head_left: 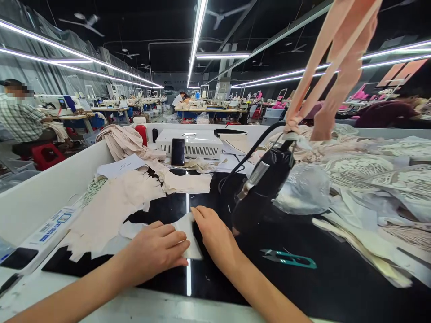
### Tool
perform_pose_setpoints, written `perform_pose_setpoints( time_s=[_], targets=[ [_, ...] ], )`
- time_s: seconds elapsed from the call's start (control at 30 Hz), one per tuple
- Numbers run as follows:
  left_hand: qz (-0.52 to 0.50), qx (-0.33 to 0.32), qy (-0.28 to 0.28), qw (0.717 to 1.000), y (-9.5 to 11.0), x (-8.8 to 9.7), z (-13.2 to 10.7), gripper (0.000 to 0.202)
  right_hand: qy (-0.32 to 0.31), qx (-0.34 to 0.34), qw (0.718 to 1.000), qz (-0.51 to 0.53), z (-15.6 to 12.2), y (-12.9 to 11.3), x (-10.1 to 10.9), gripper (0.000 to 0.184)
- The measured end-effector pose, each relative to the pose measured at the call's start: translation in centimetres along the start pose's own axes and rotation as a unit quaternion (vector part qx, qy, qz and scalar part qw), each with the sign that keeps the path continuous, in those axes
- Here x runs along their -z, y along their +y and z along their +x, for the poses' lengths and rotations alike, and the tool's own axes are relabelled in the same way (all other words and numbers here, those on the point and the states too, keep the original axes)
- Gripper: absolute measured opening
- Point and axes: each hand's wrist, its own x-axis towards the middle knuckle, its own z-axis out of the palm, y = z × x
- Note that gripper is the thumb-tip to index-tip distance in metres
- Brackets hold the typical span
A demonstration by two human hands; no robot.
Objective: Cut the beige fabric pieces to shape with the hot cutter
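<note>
A small white fabric piece [192, 242] lies on the glossy black work surface, between my two hands and partly under them. My left hand [156, 251] is closed on its left part, with the fingers bent together over the cloth. At the upper right edge, the fingertips of my right hand [213, 235] pinch the same cloth. Beyond my left hand spreads a pile of pale pink fabric pieces [104, 211]. Right of my right hand lies a pair of teal thread snips [289, 259]. A black hand tool with a metal lever [257, 179] hangs from pink cloth strips.
A phone [178, 151] leans against a white vented box [190, 142] at the back. A clear plastic bag [303, 190] and lace pieces [363, 168] fill the right side. A long white box [50, 233] lies left. Co-workers sit beyond the white rim [50, 179].
</note>
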Motion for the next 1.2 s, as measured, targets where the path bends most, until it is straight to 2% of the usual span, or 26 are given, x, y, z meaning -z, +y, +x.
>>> perform_pose_setpoints(
  time_s=[0.07, 0.17, 0.33, 0.53, 0.67, 0.73, 0.83, 0.87, 0.93, 1.0, 1.03, 1.1, 1.2],
  targets=[
    [-0.028, 0.014, -0.011, 0.999, 0.6, -1.6, -0.4, 0.025, -0.009, 0.000, 1.000, -0.020, -0.2, 0.3, -0.2, 0.049],
    [-0.058, 0.031, -0.034, 0.997, 0.8, -2.7, -1.0, 0.022, -0.020, 0.020, 0.999, -0.037, -0.7, 0.3, 0.2, 0.046],
    [-0.095, 0.048, -0.064, 0.992, 0.4, -2.8, -1.3, 0.019, -0.037, 0.107, 0.993, -0.033, -2.2, -0.1, 0.5, 0.036],
    [-0.161, 0.045, -0.090, 0.982, 0.4, -1.8, -1.4, 0.022, -0.015, 0.080, 0.990, -0.114, -2.4, 0.8, -0.1, 0.035],
    [-0.201, 0.045, -0.112, 0.972, 0.4, -1.0, -1.7, 0.025, 0.069, 0.129, 0.985, -0.088, -2.9, 0.3, 1.2, 0.037],
    [-0.219, 0.046, -0.118, 0.967, 0.4, -0.9, -1.8, 0.025, 0.143, 0.168, 0.974, -0.052, -3.8, 0.0, 2.6, 0.037],
    [-0.240, 0.040, -0.123, 0.962, 0.4, -0.8, -1.7, 0.024, 0.275, 0.200, 0.939, -0.047, -5.2, 0.3, 5.2, 0.033],
    [-0.245, 0.037, -0.124, 0.961, 0.4, -0.8, -1.6, 0.025, 0.326, 0.195, 0.924, -0.053, -5.5, 0.6, 5.9, 0.037],
    [-0.250, 0.035, -0.122, 0.960, 0.4, -0.7, -1.4, 0.026, 0.416, 0.140, 0.897, -0.042, -5.6, 1.4, 7.0, 0.057],
    [-0.251, 0.038, -0.115, 0.960, 0.4, -0.7, -1.2, 0.028, 0.483, 0.058, 0.873, 0.034, -5.1, 2.0, 7.4, 0.078],
    [-0.249, 0.039, -0.111, 0.961, 0.5, -0.7, -1.1, 0.029, 0.497, 0.018, 0.863, 0.094, -4.6, 2.1, 7.4, 0.083],
    [-0.246, 0.035, -0.112, 0.962, 0.7, -0.8, -1.0, 0.030, 0.478, -0.048, 0.847, 0.229, -3.6, 1.9, 7.3, 0.087],
    [-0.246, 0.025, -0.127, 0.961, 0.9, -0.9, -0.8, 0.030, 0.393, -0.119, 0.832, 0.373, -2.3, 1.0, 6.9, 0.089]
  ],
)
